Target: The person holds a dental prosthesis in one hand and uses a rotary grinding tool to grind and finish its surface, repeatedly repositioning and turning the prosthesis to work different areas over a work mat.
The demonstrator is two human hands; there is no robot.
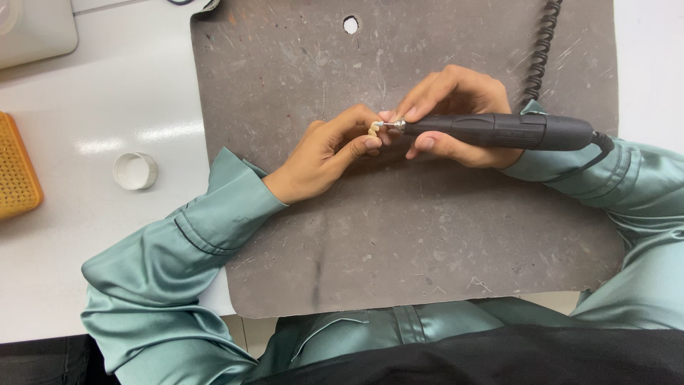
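I am in the thick of the grinding, as I judge it: the metal tip of the black rotary handpiece (491, 131) is right up against the small cream-coloured dental piece (375, 127), so the shaping looks under way rather than finished, though I cannot tell from here how much of the surface is already smoothed or how much is left. My left hand (324, 153) is closed in a tight pinch, thumb and forefinger pressed together around the dental piece, the other fingers curled in beneath; nothing else is in that hand. The piece sits at the very tips of those fingers, at about three o'clock from my left palm, just above the middle of the scuffed grey work mat (399, 242). My right hand (456, 117) is closed around the front part of the handpiece like a pen, fingertips close to the metal collar and touching the fingers of my left hand, so the two hands brace each other. The body of the tool runs out toward three o'clock, and its coiled black cord (541, 50) climbs away toward one o'clock. Well apart, at nine o'clock from my hands on the white bench (85, 235), stands a small white ring-shaped cap (135, 170), and past it at the left edge an orange perforated tray (16, 167); I touch neither.
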